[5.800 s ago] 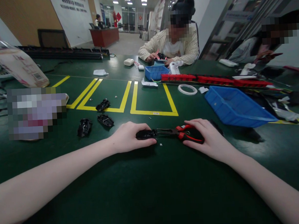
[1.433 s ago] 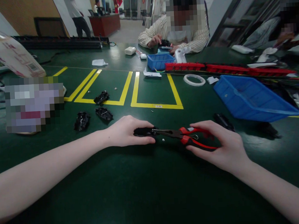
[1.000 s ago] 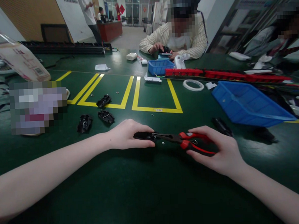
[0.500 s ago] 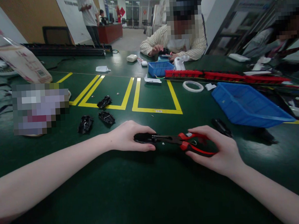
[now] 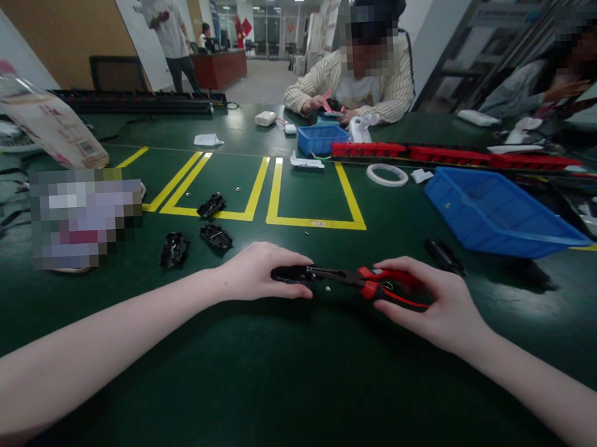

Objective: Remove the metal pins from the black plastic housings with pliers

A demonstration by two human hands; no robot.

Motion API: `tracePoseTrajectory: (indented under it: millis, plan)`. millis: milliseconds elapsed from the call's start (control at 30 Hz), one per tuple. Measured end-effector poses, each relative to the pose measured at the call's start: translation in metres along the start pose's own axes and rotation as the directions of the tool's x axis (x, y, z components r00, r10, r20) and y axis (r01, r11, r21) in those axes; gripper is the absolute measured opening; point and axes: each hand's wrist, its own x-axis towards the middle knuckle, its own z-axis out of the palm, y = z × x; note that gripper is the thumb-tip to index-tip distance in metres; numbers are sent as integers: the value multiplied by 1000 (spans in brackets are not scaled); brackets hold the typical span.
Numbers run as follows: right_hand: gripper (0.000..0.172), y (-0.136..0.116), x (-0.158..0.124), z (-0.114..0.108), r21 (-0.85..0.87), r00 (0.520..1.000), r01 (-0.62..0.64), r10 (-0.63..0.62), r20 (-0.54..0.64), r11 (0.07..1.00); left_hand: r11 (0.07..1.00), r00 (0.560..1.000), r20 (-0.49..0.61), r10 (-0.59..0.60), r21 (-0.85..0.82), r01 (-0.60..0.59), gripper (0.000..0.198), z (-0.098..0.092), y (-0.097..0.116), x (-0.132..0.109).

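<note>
My left hand (image 5: 254,272) is curled over a small black plastic part (image 5: 288,274) and pins it to the green table (image 5: 267,385). My right hand (image 5: 432,300) grips the red-and-black handles of a pair of long-nose pliers (image 5: 382,286). The pliers' dark jaws reach left into the black part. A tiny white speck (image 5: 328,289) lies on the table just under the jaws. Another black piece (image 5: 443,254) rests on the table behind my right hand.
Three black parts (image 5: 199,232) lie to the left near yellow floor-tape lines (image 5: 311,223). A large blue bin (image 5: 498,210) stands at right, a smaller blue bin (image 5: 319,140) farther back, plus a white tape ring (image 5: 387,175) and red strips (image 5: 449,153). A person in a striped shirt (image 5: 351,87) works opposite.
The pliers' handles, spread apart half a second ago, are now squeezed together in my right hand. My left hand keeps holding the black part in place. The view has shifted slightly.
</note>
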Motion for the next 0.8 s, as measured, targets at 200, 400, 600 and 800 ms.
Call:
tracePoseTrajectory:
  millis: [200, 400, 600, 800]
  plan:
    - [46, -1, -1, -3, -91, 993, 115, -117, -27, 989, 991, 995, 97, -9, -133, 22, 36, -4, 4, 3]
    - [49, 1, -2, -4, -137, 985, 160, -167, -45, 978, 990, 996, 88, -23, -138, 35, 41, -3, 0, 3]
    - [37, -5, 2, -1, -19, 999, 34, -35, -33, 999, 992, 1000, 1, 10, -127, -10, 42, -3, -2, 3]
    - [40, -10, 4, -2, 0, 999, -33, 33, -32, 999, 990, 1000, 1, -3, -142, 3, 39, -3, -2, 2]
